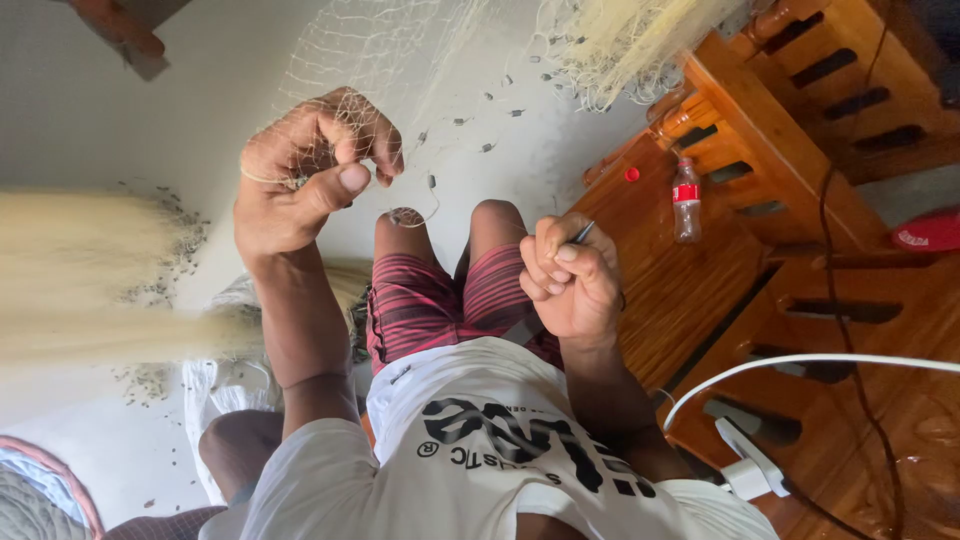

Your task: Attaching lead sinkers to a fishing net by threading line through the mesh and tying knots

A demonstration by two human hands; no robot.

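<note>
My left hand (300, 185) is raised and closed on a fine pale fishing net (380, 50), pinching its edge cord between thumb and fingers. Small dark sinkers (432, 182) hang along that cord. My right hand (570, 285) is held lower to the right, fingers curled around a thin dark tool (583, 232) whose tip sticks out above the knuckles. The two hands are apart. I sit in a white printed shirt and red striped shorts (440, 300), knees pointing away from me.
A bundled pale net (90, 290) lies on the floor at left beside a white bag (215, 390). Wooden slatted furniture (800, 150) fills the right, with a plastic bottle (686, 200) and a red cap (631, 173). A white cable and plug (745, 465) lie lower right.
</note>
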